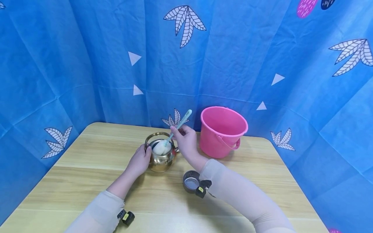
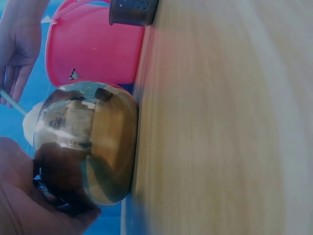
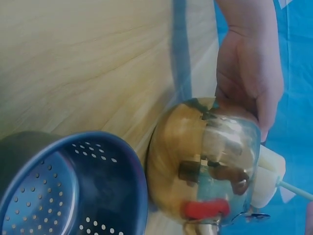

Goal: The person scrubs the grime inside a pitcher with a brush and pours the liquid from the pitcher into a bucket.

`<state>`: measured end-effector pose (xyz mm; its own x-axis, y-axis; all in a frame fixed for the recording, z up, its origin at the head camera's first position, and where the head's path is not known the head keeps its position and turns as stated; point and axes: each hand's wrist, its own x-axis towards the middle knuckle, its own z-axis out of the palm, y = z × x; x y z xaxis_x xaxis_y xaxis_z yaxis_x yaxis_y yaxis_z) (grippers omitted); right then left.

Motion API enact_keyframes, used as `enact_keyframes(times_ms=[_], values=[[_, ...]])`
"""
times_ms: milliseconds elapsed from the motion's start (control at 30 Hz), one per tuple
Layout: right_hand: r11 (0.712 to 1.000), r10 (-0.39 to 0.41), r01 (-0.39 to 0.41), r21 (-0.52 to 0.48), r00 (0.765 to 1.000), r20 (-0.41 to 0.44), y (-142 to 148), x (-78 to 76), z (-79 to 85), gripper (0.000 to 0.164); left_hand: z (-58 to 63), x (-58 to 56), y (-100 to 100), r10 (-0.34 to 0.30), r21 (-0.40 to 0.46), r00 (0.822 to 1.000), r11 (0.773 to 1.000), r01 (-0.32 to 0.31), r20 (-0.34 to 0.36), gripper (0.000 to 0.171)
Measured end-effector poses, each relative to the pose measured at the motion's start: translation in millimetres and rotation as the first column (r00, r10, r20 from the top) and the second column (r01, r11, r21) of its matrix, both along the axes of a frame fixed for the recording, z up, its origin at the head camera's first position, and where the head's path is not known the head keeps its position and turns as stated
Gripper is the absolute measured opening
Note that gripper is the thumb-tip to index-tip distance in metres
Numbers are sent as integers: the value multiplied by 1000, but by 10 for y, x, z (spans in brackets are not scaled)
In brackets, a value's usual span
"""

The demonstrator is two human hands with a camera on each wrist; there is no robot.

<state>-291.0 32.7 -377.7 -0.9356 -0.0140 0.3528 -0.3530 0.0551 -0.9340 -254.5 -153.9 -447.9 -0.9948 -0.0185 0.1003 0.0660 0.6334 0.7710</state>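
Note:
A shiny gold teapot (image 1: pixel 161 164) with an arched handle (image 1: pixel 158 133) stands uncovered on the table, left of the middle. My left hand (image 1: pixel 141 160) grips its left side, the thumb near the rim and the fingers round the body, partly hidden. Between thumb and fingers, my right hand (image 1: pixel 186 142) pinches the pale green stick of a sponge brush (image 1: pixel 184 118). That brush slants down to the left, and its white sponge head (image 1: pixel 161 148) sits in the teapot's mouth. From the right wrist view, part of the sponge (image 3: pixel 268 176) shows above the rim.
A pink bucket (image 1: pixel 212 144) stands at the back right, its handle hanging in front. Below my right wrist, a metal strainer (image 1: pixel 191 183) with small holes rests on the wooden table (image 1: pixel 163 207). Blue patterned curtains (image 1: pixel 244 58) close in the back and sides.

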Motion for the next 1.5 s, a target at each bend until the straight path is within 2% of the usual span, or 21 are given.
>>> enact_keyframes(times_ms=[167, 333, 633, 1000, 1500], values=[[1000, -1, 1, -6, 999, -42, 28, -3, 5, 23, -2, -3, 3, 2, 2, 1000, 1000, -2, 0, 50], [999, 11, -13, -30, 999, -46, 49, 8, 25, 19, -6, -9, 8, -2, 2, 1000, 1000, 2, 0, 52], [1000, 7, -8, -15, 997, -79, 110, 56, 107, 21, -15, -7, 9, -3, -3, 1000, 1000, 3, 10, 53], [998, -3, 0, -59, 999, -47, 205, 93, 187, 24, 10, 4, 15, -6, -9, 1000, 1000, 7, 25, 56], [989, -32, 9, -150, 987, -157, 398, 120, 243, 26, -2, -1, 13, -2, -9, 1000, 1000, 2, 20, 56]])
